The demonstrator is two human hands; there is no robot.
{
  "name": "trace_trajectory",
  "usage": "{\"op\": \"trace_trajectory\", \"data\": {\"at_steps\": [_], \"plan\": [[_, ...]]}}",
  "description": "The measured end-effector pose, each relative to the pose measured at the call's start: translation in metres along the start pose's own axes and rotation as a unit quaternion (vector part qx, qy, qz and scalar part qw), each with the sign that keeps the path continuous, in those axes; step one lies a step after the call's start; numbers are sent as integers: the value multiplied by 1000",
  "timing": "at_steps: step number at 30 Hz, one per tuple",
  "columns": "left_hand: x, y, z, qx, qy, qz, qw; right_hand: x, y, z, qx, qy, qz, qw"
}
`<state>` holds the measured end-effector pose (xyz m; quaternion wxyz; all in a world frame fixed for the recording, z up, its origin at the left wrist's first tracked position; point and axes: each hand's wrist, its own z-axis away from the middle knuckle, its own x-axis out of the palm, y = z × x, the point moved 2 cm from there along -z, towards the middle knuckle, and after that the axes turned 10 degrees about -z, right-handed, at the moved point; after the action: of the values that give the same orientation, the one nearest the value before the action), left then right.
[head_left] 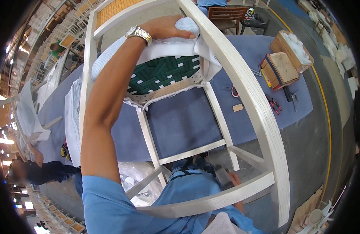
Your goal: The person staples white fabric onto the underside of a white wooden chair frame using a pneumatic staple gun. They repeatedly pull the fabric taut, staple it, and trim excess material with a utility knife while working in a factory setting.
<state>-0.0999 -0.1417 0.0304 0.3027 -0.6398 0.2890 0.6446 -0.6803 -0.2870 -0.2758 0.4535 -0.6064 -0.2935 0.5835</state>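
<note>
Left hand (167, 28) part-curled around far edge of padded seat (170, 73), right hand (235, 179) beside grey tool (223, 176), grip unclear

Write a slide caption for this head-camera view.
Left hand on the padded seat of a white chair, green webbing showing.

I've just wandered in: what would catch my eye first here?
Probably the pale wooden chair frame, which spans most of the view, with dark green webbing woven across its padded seat near the upper middle. Next, perhaps, the shiny metal watch on the left wrist, just behind the left hand gripping the padding.
</note>
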Motion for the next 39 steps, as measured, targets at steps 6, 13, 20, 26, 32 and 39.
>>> {"op": "trace_trajectory", "data": {"at_steps": [6,13,20,26,32,39], "plan": [[5,-8,7,-41,39,-86,995,50,-95,-135,-151,20,-218,964],[20,-4,9,-84,94,-135,983,60,-186,-311,-271,215,-232,909],[4,15,19,-99,41,-142,984,33,-242,-375,-338,327,-244,848],[6,15,16,-113,53,-136,983,35,-246,-382,-285,299,-240,878],[11,13,16,-107,48,-150,982,33,-252,-381,-279,291,-226,887],[7,15,15,-99,38,-152,983,36,-253,-384,-316,289,-250,868]]}}
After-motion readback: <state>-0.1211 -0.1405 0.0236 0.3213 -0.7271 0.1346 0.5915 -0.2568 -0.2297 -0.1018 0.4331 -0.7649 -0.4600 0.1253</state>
